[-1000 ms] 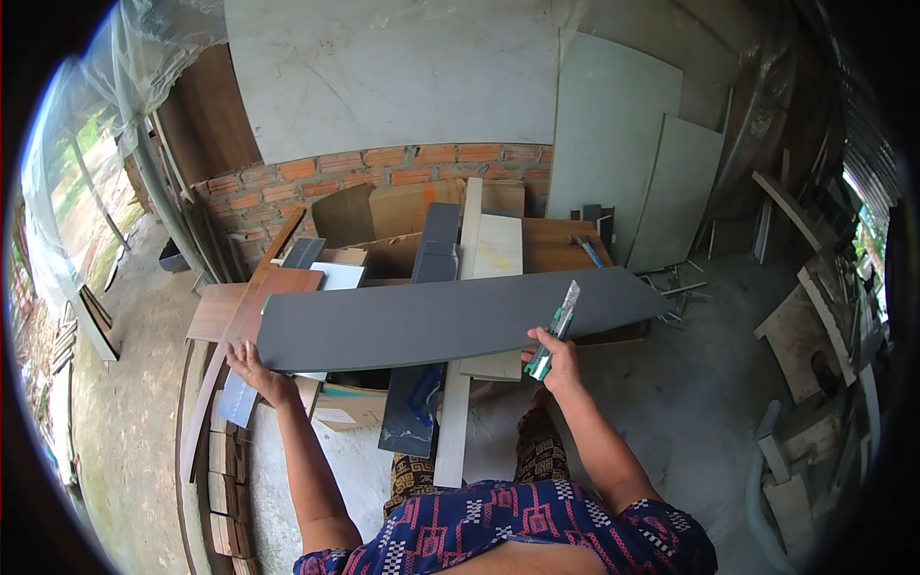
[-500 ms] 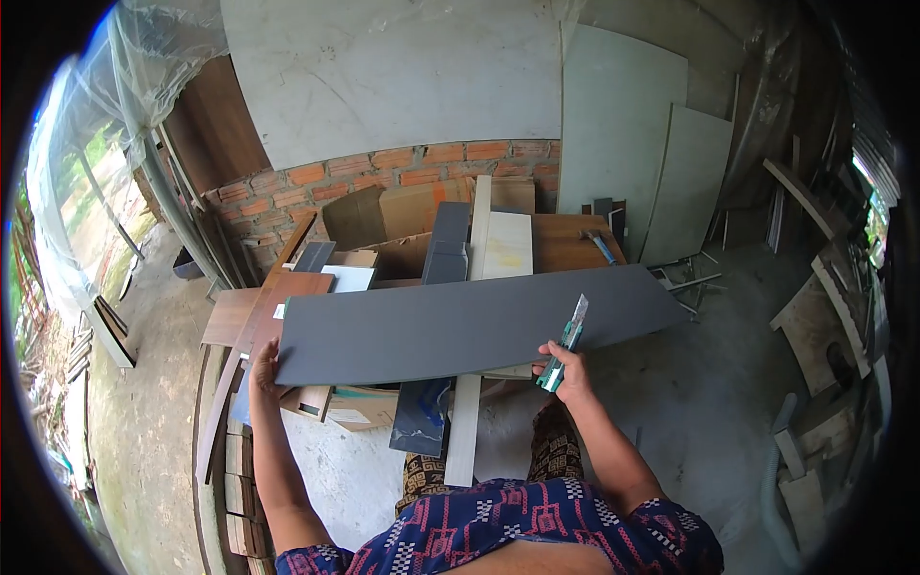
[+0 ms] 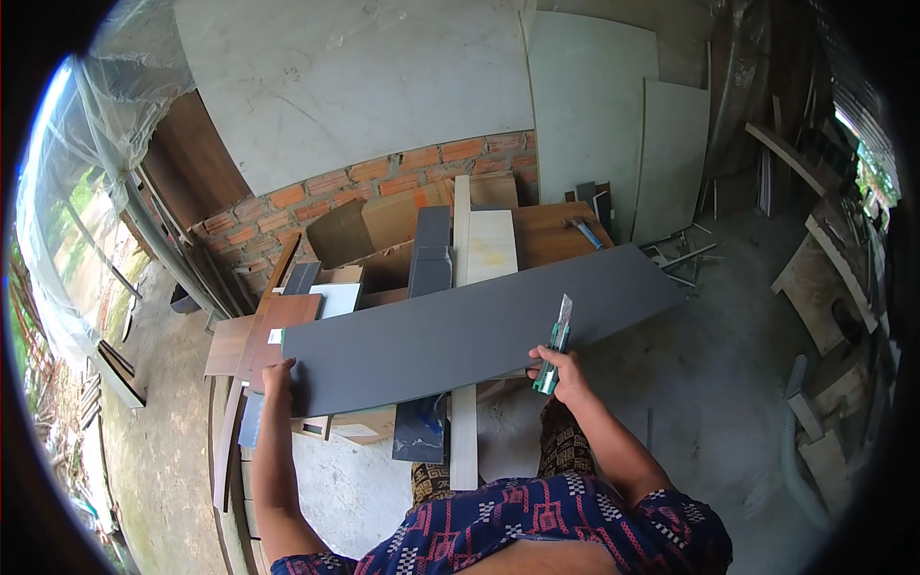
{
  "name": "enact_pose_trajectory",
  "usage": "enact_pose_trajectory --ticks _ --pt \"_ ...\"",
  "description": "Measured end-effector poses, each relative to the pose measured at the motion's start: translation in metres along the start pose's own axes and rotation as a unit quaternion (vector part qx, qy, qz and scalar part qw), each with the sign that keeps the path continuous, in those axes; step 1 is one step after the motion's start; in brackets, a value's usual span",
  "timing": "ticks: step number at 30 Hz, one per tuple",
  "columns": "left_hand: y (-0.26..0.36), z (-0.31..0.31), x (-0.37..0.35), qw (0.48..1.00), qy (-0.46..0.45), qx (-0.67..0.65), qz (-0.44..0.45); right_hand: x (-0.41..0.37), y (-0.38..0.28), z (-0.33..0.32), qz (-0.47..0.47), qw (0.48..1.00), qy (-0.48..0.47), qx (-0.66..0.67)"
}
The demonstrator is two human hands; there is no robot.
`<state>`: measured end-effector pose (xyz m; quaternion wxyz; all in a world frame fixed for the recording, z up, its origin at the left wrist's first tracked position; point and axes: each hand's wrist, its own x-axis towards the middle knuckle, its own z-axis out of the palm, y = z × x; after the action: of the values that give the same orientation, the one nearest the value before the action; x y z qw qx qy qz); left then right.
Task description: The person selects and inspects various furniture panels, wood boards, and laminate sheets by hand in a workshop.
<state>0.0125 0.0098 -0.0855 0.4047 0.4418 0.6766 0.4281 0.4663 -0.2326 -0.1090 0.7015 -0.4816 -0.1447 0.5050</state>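
A long dark grey board [image 3: 431,345] stretches across the view, its right end higher than its left. My left hand [image 3: 278,378] is closed on its near left corner. In my closed right hand [image 3: 569,379] is a green box cutter [image 3: 555,347], its blade out and pointing up and away from me. That hand is at the board's near edge, with the cutter overlapping the grey face. Under the board run a pale narrow strip [image 3: 464,431] and a dark plank [image 3: 420,433], both sticking out toward me.
A hammer [image 3: 585,233] lies on a brown wooden panel [image 3: 551,228] at the back. Cardboard boxes [image 3: 383,222] stand against the brick wall [image 3: 369,171]. Large pale sheets [image 3: 599,115] lean at the back right. Curved wooden pieces [image 3: 815,283] and a hose [image 3: 795,436] are at right.
The board's left end has come down and nearer to me, so the board slants more. My left hand has moved with it; the right still holds the box cutter. The camera view has turned slightly.
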Motion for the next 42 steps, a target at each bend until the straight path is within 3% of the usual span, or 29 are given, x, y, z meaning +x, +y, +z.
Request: enact_pose_trajectory --ticks 2,8,16,23,26,35,42 --pt "-0.009 0.000 -0.006 0.999 0.006 -0.019 0.050 0.000 -0.001 -0.003 -0.003 1.000 0.003 -0.003" --pt "-0.037 -0.027 -0.051 0.995 0.029 -0.093 0.007 0.008 -0.011 -0.002 -0.015 1.000 -0.009 -0.015" --pt "-0.072 -0.047 -0.173 0.967 0.119 -0.224 -0.015 0.051 -0.037 0.030 0.007 0.996 -0.059 -0.073" --pt "-0.115 -0.050 -0.240 0.941 0.203 -0.267 -0.039 0.105 -0.016 0.067 0.067 0.979 -0.105 -0.161" --pt "-0.119 -0.044 -0.259 0.925 0.245 -0.281 -0.066 0.121 0.002 0.085 0.040 0.977 -0.116 -0.175" --pt "-0.118 -0.034 -0.279 0.908 0.236 -0.335 -0.087 0.156 0.028 0.095 0.136 0.973 -0.116 -0.148" --pt "-0.101 -0.012 -0.291 0.901 0.170 -0.377 -0.131 0.159 -0.007 0.103 0.167 0.943 -0.156 -0.242"
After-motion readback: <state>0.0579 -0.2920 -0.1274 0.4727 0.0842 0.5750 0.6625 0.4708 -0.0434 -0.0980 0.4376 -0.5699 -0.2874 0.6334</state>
